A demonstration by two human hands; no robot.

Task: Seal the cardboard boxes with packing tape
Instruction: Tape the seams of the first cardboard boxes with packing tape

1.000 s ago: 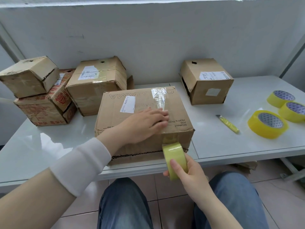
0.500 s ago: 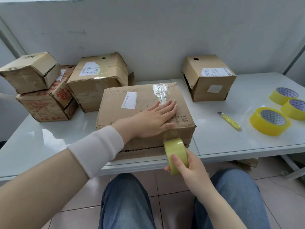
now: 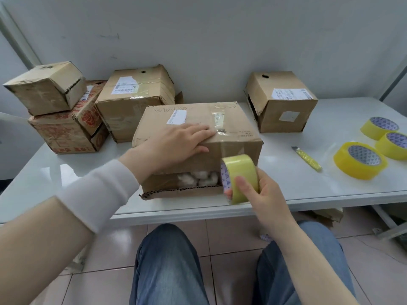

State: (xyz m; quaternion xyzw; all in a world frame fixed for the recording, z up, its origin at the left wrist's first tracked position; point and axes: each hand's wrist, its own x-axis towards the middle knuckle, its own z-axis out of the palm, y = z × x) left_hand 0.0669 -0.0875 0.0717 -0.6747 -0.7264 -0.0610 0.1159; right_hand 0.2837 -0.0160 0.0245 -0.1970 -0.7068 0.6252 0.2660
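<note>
Scene: A seated person in jeans [image 3: 167, 260] works at a white surface [image 3: 330, 186] set against a pale wall [image 3: 220, 40].
Box in work: The centre box [image 3: 237, 137] lies near the front edge of the surface, directly before the person. Its near side gapes, and white stuffing [image 3: 198, 178] shows in the opening above a ragged lower flap.
Left hand: The left hand [image 3: 176, 146] lies flat on the box's top by the front edge. Its fingers [image 3: 198, 130] are straight and together, and a white cuff [image 3: 99, 192] covers the wrist.
Right hand: The right hand [image 3: 262, 194] grips the tape roll [image 3: 241, 175], thumb pressed on the outer band and the other fingers curled behind.
Tape roll: Yellow and held on edge, it sits against the centre box's front face at the right end of the opening.
Spare tape: At the right end of the surface, the first spare roll [image 3: 360, 160] lies flat in front, with the second spare roll [image 3: 378, 127] and third spare roll [image 3: 394, 145] close behind.
Cutter: A yellow cutter [image 3: 307, 158] lies between the centre box and the spare tape.
Other boxes: The right box [image 3: 284, 102] stands at the back. The rear box [image 3: 134, 100] sits just behind the centre box's left corner. At far left, a small tilted box [image 3: 46, 86] rests on a red-printed box [image 3: 63, 128].
</note>
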